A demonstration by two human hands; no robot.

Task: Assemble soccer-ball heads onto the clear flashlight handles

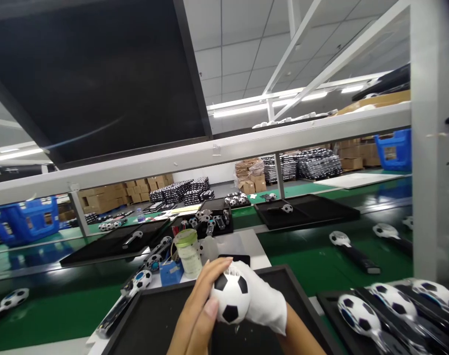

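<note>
My left hand (pixel 198 310), bare, wraps its fingers and thumb round a small black-and-white football-shaped piece (pixel 230 297) at the bottom middle of the head view. My right hand (pixel 263 301), in a white cloth glove, presses against the same ball from the right and behind. Both hands hover above a black tray (pixel 150 315) at the near edge of the bench. A plastic jar with a green lid (pixel 188 251) and a blue holder (pixel 171 271) stand just beyond the hands.
Football-headed handles lie around: on the green belt (pixel 353 251), in a tray at the right (pixel 372 315) and at the left (pixel 12 299). More black trays (pixel 309 209) sit farther back. A white frame post (pixel 429 148) rises at the right; cartons and blue crates (pixel 28 219) behind.
</note>
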